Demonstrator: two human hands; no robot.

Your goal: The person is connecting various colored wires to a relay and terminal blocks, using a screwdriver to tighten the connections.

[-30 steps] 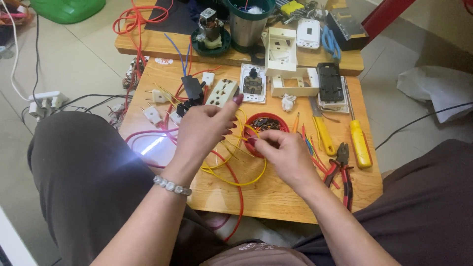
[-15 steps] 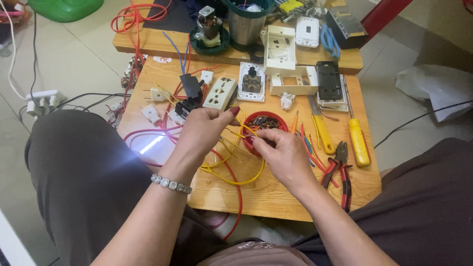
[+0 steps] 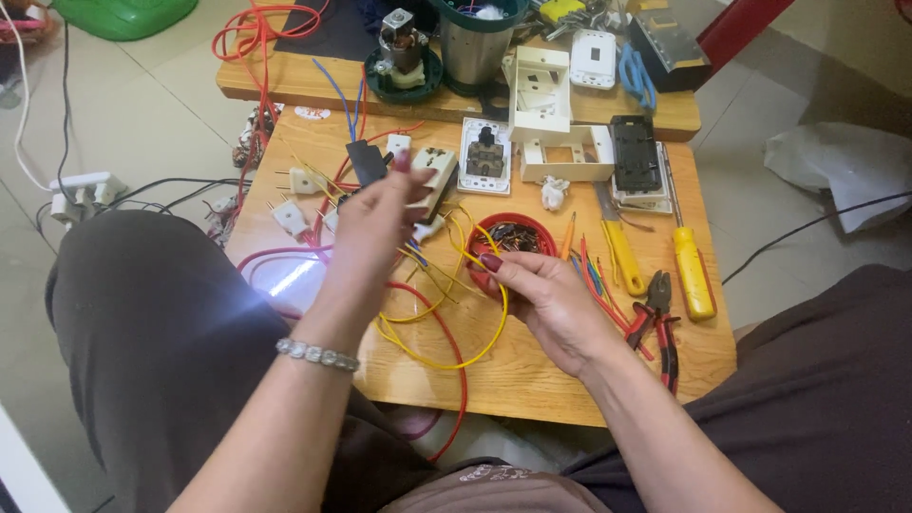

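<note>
The left hand (image 3: 375, 223) is hovering above the wooden counter (image 3: 532, 366), blurred, its fingers held loosely together and pointing toward 12 o'clock; whether it is pinching anything cannot be told. Just past its fingertips, at 1 o'clock, a cream socket strip (image 3: 429, 180) is lying on the counter. A beaded bracelet (image 3: 318, 354) is sitting on that wrist.

The right hand (image 3: 546, 299) is lying low over the counter, thumb and forefinger closing on a yellow wire (image 3: 446, 363) that is looping out toward 7 o'clock and curving back up between the two hands. A red wire (image 3: 456, 361) is arching under the yellow loop and running off the near edge of the counter.

Directly at 12 o'clock from the right hand, touching its fingertips, a small red bowl (image 3: 513, 233) is holding dark small parts. At 3 o'clock from that hand, red-handled pliers (image 3: 658, 323) are lying flat, with a yellow-handled screwdriver (image 3: 692, 271) just beyond them and a yellow utility knife (image 3: 619, 249) nearer the bowl. A bundle of short coloured wire offcuts (image 3: 594, 280) is lying between the knife and the hand.

At the far side, a white socket plate (image 3: 485, 155) and an open cream switch box (image 3: 551, 123) are resting.
</note>
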